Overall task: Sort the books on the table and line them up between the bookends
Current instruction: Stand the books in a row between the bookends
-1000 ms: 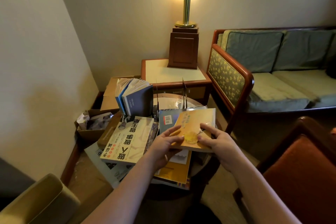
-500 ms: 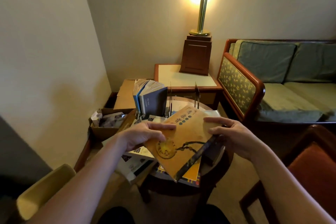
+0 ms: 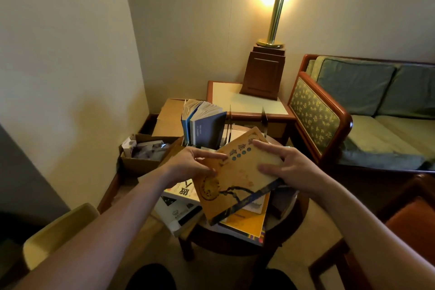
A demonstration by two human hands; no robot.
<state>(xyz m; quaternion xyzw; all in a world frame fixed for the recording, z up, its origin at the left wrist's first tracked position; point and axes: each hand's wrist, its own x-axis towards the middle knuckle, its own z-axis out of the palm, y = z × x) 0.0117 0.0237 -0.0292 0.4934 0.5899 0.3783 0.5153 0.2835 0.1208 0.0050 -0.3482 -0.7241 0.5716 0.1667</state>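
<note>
A sofa (image 3: 381,101) fills the right side, with a side table (image 3: 247,103) in the corner bearing a lamp (image 3: 274,21). In front stands a round table (image 3: 289,231); a box (image 3: 146,158) sits on the floor to its left. At the table's far edge two books (image 3: 204,127) stand upright, with thin bookends (image 3: 263,120) just to their right. A loose pile (image 3: 247,221) of flat books covers the near side. Above that pile – lifted and tilted, dark spine toward the lower right – is the orange book (image 3: 237,179). The left hand (image 3: 188,165) grips its left edge, thumb and forefinger on the cover. The right hand (image 3: 294,167) holds the right edge – thumb on the cover, fingers spread.
</note>
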